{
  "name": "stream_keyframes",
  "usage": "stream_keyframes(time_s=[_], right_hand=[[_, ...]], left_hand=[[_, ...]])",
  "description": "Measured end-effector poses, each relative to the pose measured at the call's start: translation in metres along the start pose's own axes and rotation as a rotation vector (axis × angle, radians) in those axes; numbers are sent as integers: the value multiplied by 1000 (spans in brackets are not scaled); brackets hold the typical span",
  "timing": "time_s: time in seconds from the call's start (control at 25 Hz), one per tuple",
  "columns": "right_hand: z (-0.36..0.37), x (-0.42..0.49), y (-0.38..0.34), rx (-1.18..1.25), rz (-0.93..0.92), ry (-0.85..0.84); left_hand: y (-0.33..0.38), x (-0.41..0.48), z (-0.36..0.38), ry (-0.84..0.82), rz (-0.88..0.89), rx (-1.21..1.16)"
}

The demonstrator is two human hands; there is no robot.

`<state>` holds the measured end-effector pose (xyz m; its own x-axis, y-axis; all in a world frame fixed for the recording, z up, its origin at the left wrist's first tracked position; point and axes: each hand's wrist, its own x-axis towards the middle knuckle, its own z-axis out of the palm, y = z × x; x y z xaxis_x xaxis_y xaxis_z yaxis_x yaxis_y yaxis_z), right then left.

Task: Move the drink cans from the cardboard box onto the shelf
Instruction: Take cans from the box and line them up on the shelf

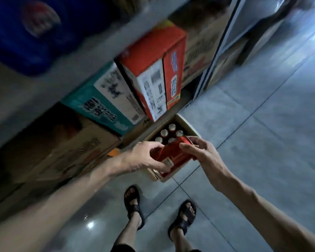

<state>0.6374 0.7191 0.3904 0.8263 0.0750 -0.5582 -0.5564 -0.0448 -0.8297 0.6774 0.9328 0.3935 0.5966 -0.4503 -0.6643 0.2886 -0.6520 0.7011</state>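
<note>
An open cardboard box stands on the tiled floor beside the shelving, with several red drink cans upright inside, silver tops showing. Above the box I hold red cans lying tilted, pressed together between both hands. My left hand grips them from the left and underneath. My right hand clasps them from the right, fingers over the top end. The grey shelf board runs diagonally across the upper left, above the box.
Under the shelf sit stacked cartons: a brown one, a teal and white one and a red and white one. A blue pack rests on the shelf. My sandalled feet stand on the glossy grey floor tiles.
</note>
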Motion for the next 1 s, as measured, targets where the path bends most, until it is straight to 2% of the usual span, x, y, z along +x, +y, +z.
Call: stream_keyframes(time_s=[0.16,0.24,0.36,0.44,0.56,0.68,0.76,0.88,1.0], right_hand=[[21,-71,-136,-209,-53,21],[39,-100,-192,-308,-86,6],[73,-135,-257,-484,-226,-75],[100,-151,-287,-557,-298,-199],[140,-161,-309,-404,-202,-496],[183,-160,-311,-351,-230,-534],[211,-154,-310,-323,-269,-489],[247,-139,-308,-312,-308,-447],[273,-125,-303,-292,-335,-487]], left_hand=[[102,-118,-28,297,81,48],[137,-170,-40,433,134,151],[149,-235,-64,553,139,237],[145,-281,-82,552,123,83],[127,-337,-107,474,111,-252],[98,-365,-131,487,102,-387],[81,-370,-147,519,85,-349],[64,-372,-164,624,74,-127],[47,-366,-176,724,68,-116]])
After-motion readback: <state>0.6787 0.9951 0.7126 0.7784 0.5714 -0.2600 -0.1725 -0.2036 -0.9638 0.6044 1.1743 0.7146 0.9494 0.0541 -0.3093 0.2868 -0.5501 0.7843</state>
